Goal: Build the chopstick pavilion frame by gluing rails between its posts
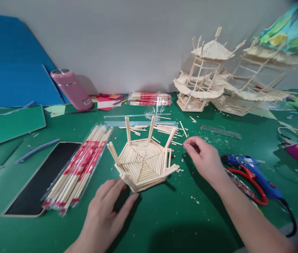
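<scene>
A six-sided base of pale wooden sticks (144, 160), laid in a web-like pattern, sits on the green table with upright stick posts round its rim. Beside its front left corner is my left hand (108, 207), thumb and fingers apart, their tips at or very near the edge; exact contact is unclear. My right hand (204, 156) hovers to the right of the base, thumb and forefinger drawn together. A short thin stick (176, 143) ends right at those fingertips; whether they pinch it cannot be made out. More cut sticks (164, 129) lie loose behind the base.
Wrapped stick bundles (79, 165) lie over a black board (35, 182) at left. A blue glue gun (259, 175) and red-handled tool (254, 184) lie right. Behind stand a pink bottle (72, 89), a clear ruler (221, 131) and stick pavilion models (204, 77).
</scene>
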The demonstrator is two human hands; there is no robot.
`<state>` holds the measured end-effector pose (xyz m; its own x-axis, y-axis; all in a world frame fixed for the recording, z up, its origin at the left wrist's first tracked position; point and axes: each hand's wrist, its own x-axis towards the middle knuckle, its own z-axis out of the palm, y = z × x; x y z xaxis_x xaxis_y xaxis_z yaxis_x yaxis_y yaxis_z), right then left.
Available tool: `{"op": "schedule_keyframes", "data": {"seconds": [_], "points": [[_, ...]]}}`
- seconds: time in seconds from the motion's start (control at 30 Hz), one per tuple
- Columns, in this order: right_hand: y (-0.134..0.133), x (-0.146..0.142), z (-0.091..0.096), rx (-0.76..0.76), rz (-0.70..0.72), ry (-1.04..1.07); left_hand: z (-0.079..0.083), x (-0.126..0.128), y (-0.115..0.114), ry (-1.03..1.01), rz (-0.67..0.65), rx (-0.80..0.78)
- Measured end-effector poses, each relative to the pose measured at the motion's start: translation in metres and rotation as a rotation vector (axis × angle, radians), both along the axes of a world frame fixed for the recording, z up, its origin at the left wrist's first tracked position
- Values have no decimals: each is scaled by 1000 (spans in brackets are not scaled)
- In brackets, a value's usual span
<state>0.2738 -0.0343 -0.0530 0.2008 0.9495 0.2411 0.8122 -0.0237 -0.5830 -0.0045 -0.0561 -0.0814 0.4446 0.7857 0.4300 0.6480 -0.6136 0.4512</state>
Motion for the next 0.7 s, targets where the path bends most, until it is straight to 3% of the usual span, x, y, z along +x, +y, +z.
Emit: {"op": "schedule_keyframes", "data": {"seconds": [0.1, 0.23, 0.33, 0.4, 0.53, 0.6, 0.7], "points": [[-23, 6, 2, 48, -57, 135, 9, -3, -12, -31, 39, 32], [-58, -6, -6, 13, -29, 302, 23, 11, -28, -49, -155, -36], [-77, -26, -8, -2, 67, 424, 29, 34, -34, -200, -259, -159], [-85, -37, -6, 23, 169, 414, 33, 49, -36, -228, -276, -457], [-90, -50, 3, 160, 430, 260, 44, 65, -32, -342, -179, -1005], [-89, -52, 6, 201, 514, 191, 48, 65, -29, -398, -179, -1194], [-85, -53, 6, 188, 602, 111, 47, 59, -26, -421, -190, -1339]]}}
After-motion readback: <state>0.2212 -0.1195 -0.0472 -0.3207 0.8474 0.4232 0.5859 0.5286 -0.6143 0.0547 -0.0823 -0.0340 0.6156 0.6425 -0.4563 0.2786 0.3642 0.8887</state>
